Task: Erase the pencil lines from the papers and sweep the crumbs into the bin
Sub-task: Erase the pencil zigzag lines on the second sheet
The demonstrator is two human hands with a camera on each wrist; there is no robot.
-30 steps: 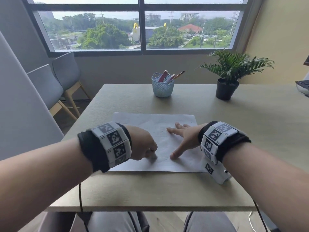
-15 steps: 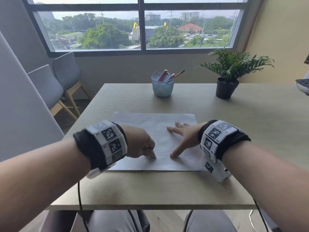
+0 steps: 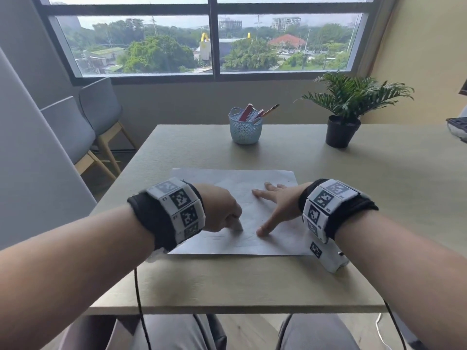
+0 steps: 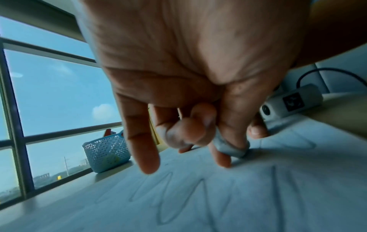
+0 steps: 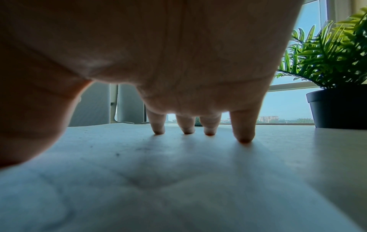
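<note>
A white sheet of paper (image 3: 227,183) lies on the wooden table (image 3: 252,281) in front of me, with faint pencil zigzags (image 4: 178,196) near its front edge. My left hand (image 3: 222,210) pinches a small grey-white eraser (image 4: 230,147) between thumb and fingers and presses it onto the paper by the lines. My right hand (image 3: 275,205) lies flat with spread fingers (image 5: 243,130) on the sheet, thumb near the eraser, holding the paper down. A few dark crumbs (image 5: 117,154) lie on the paper.
A light blue basket (image 3: 245,127) with pencils and pens stands at the table's far middle. A potted green plant (image 3: 346,114) is at the far right. Grey chairs (image 3: 83,122) stand left of the table, below the window.
My left hand with the eraser has shifted slightly over the paper in small rubbing moves. The right hand has stayed flat in place.
</note>
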